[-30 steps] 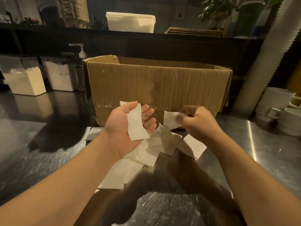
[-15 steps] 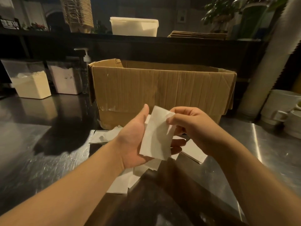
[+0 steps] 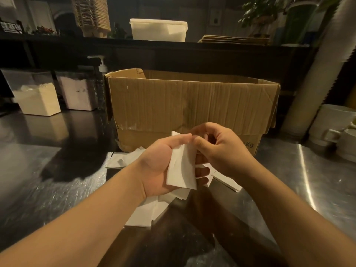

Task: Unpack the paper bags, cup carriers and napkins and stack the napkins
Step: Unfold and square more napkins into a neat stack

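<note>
My left hand (image 3: 156, 166), palm up, holds a small stack of white folded napkins (image 3: 181, 170) over the steel counter. My right hand (image 3: 221, 151) touches the stack's top edge with thumb and fingertips, fingers curled. Several loose white napkins (image 3: 142, 212) lie scattered on the counter beneath both hands, with more at the left (image 3: 121, 160) and right (image 3: 227, 182). An open brown cardboard box (image 3: 188, 106) stands just behind the hands; its inside is hidden.
Two clear containers of powder (image 3: 36, 97) and a pump bottle (image 3: 102, 64) stand at the back left. White mugs (image 3: 335, 130) sit at the right beside a tall stack of cups (image 3: 323, 64). A dark shelf behind carries a white tub (image 3: 158, 29), cup carriers (image 3: 92, 14) and flat paper bags (image 3: 233, 38).
My right hand carried a napkin from the counter onto the one in my left palm. Both hands now meet at the stack's top edge.
</note>
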`<action>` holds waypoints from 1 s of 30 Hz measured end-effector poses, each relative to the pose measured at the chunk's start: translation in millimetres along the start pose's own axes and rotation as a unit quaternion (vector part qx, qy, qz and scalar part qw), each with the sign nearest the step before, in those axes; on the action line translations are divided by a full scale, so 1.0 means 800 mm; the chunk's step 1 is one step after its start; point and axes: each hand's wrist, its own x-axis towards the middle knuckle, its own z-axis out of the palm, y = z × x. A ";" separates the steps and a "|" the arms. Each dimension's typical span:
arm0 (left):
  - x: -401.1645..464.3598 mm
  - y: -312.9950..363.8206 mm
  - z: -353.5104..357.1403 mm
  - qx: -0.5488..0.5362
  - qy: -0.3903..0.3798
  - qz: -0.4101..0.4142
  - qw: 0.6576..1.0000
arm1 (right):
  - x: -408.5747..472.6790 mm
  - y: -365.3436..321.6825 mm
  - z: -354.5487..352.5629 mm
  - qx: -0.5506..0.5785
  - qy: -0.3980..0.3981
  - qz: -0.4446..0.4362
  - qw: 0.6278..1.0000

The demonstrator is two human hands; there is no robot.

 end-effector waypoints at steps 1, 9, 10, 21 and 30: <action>-0.001 0.002 0.001 -0.003 0.012 0.000 1.000 | 0.000 0.000 -0.002 0.016 0.010 -0.003 1.000; -0.005 0.017 -0.013 -0.128 0.034 -0.001 0.991 | 0.010 0.014 -0.016 -0.069 0.025 0.040 0.996; -0.004 0.018 -0.015 -0.148 0.035 0.005 0.988 | 0.010 0.016 -0.017 -0.106 -0.006 0.056 0.993; 0.004 0.019 -0.023 -0.214 0.099 0.055 0.970 | 0.015 0.038 -0.006 -0.355 -0.178 0.033 0.917; 0.010 0.017 -0.028 -0.179 0.092 0.045 0.979 | 0.015 0.038 -0.001 -0.316 -0.167 0.019 0.934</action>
